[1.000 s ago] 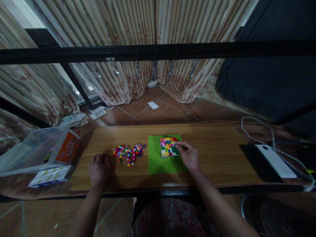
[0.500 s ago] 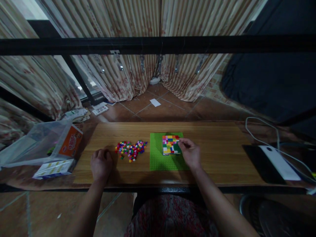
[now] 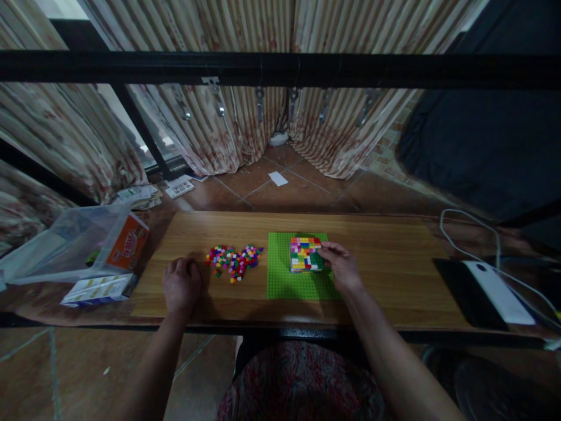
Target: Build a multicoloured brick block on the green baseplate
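A block built of many-coloured toy bricks [image 3: 302,255] stands on a green studded baseplate [image 3: 283,286] near the middle of the board. At the block's right edge is my right hand [image 3: 344,266], thumb and fingers pinched together. Whether a small brick sits between those fingertips is too fine to make out. To the left of the baseplate lies a loose pile of small coloured bricks [image 3: 239,261]. My left hand [image 3: 182,285] rests on the wood just left of that pile, its fingers curled in and apparently holding nothing.
The wooden board [image 3: 394,245] carries all this. On the left are a clear plastic bin [image 3: 83,240] with an orange label and a white box [image 3: 99,290]. A white device [image 3: 497,292] with a cable lies on a black pad at right. A dark rail [image 3: 280,69] crosses ahead.
The view has tilted and shifted slightly. My right fingertips have drawn back a little from the block's top to its right edge. My left hand stays in place.
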The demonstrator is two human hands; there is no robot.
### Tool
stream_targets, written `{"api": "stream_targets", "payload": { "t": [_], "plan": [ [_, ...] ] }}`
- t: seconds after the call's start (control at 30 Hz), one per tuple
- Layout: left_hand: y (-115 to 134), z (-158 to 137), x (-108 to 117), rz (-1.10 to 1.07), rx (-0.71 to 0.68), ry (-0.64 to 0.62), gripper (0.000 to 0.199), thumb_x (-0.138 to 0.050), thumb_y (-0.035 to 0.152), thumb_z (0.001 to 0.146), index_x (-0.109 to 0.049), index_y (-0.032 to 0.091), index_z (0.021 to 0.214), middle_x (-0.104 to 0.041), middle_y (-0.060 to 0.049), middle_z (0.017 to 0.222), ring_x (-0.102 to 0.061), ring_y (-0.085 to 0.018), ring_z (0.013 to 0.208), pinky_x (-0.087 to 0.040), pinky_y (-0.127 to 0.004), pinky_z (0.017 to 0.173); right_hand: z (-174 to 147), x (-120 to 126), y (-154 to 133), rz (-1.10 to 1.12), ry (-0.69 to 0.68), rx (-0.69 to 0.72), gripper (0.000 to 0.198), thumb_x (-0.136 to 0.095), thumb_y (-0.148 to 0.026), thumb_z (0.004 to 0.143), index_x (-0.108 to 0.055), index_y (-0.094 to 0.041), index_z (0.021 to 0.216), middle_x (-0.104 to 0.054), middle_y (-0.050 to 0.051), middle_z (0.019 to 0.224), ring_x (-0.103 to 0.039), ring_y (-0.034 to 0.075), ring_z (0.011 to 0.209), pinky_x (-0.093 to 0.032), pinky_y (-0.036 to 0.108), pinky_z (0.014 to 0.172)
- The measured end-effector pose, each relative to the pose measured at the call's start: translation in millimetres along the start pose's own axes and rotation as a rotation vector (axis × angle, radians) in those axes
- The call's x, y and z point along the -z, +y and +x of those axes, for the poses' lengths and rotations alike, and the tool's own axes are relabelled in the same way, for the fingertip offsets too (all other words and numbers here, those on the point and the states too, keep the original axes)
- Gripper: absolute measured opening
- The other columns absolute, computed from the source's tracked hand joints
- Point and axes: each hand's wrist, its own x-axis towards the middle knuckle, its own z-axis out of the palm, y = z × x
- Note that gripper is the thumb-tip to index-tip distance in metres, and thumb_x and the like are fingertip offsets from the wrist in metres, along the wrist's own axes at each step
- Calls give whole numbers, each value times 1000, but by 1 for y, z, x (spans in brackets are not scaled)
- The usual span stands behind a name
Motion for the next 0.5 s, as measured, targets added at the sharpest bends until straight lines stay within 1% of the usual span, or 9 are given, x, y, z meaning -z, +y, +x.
{"api": "stream_targets", "payload": {
  "t": [0.2, 0.4, 0.5],
  "plan": [
    [1, 0, 1, 6, -3, -10, 28, -41, 30, 87, -65, 16, 95, -65, -13, 98, -57, -28, 98, -45, -42, 90, 0, 0, -2, 10, -6, -13, 35, -83, -38, 45, -69, -21, 72, -66, -2, 65, -52, 12, 56, -35, 25, 52],
    [4, -1, 2, -13, 23, -13, 26, -43, 29, 85, -65, 17, 95, -64, -13, 99, -56, -28, 98, -44, -42, 91, -1, 1, -4, -21, -13, -17, 39, -84, -41, 43, -68, -21, 72, -65, -2, 64, -54, 13, 57, -37, 25, 53],
    [5, -1, 2, -37, 39, -11, 26, -43, 28, 85, -65, 18, 94, -64, -12, 98, -56, -28, 98, -44, -42, 91, -3, 4, -3, -52, -10, 47, 38, -82, -43, 50, -68, -20, 77, -67, -1, 69, -57, 14, 61, -40, 27, 57]
  ]
}}
